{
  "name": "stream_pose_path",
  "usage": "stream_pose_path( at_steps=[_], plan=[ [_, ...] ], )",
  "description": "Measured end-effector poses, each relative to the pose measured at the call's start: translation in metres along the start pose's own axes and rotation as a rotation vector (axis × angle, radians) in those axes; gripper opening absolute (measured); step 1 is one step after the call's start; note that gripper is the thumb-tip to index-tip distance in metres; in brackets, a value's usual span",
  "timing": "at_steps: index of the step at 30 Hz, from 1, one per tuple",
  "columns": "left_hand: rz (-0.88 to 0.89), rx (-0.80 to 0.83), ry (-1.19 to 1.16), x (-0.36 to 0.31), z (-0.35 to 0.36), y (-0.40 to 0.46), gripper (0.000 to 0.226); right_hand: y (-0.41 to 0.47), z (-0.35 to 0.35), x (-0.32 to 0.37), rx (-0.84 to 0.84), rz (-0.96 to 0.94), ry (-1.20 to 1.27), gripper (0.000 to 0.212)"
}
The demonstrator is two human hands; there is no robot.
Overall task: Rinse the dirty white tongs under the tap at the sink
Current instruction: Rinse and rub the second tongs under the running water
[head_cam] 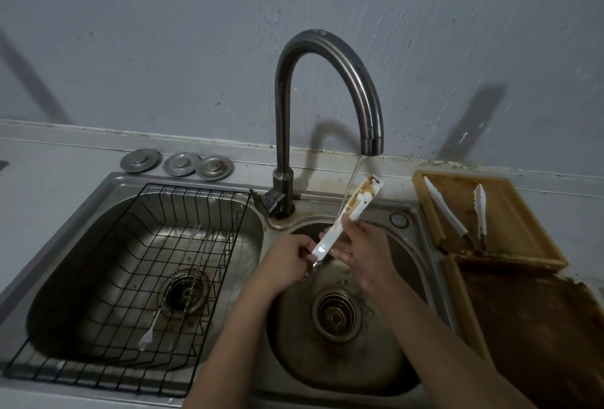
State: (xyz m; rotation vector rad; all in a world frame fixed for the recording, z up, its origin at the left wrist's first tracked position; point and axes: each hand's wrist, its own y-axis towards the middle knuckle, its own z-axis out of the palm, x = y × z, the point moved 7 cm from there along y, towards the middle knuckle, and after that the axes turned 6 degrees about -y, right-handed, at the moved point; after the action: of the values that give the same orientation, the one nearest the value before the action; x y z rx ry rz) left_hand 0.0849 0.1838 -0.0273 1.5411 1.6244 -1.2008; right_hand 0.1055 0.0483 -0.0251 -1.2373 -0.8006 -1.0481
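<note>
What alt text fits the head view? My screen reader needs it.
Two hands hold stained white tongs under the tap over the right sink basin: left hand grips the lower end, right hand the middle. A wire rack sits in the left basin; more tongs lie on a wooden tray.

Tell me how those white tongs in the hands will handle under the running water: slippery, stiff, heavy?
Probably slippery: the white tongs look smooth and wet, with brown residue near the raised tip. Likely stiff, since they stay straight while the left hand and right hand hold only the lower end. Seemingly light: fingertips alone hold them tilted.
</note>
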Motion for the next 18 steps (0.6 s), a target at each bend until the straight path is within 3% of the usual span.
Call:
stream_pose_path(
  at_steps=[6, 11, 14, 18],
  plan=[
    [-0.04, 0.051, 0.073, 0.005, -0.003, -0.005, 0.023, -0.001, -0.008, -0.005, 0.026, 0.018, -0.182, 0.026],
    [-0.055, 0.088, 0.086, 0.006, -0.003, -0.012, 0.012, -0.001, -0.011, -0.005, -0.022, 0.083, -0.152, 0.024],
    [-0.085, 0.089, 0.076, 0.007, -0.007, -0.015, 0.012, -0.004, -0.004, -0.006, 0.069, 0.089, -0.155, 0.018],
    [-0.108, 0.091, 0.087, 0.003, -0.014, -0.019, 0.019, -0.005, 0.004, -0.01, 0.111, 0.094, -0.139, 0.028]
  ],
)
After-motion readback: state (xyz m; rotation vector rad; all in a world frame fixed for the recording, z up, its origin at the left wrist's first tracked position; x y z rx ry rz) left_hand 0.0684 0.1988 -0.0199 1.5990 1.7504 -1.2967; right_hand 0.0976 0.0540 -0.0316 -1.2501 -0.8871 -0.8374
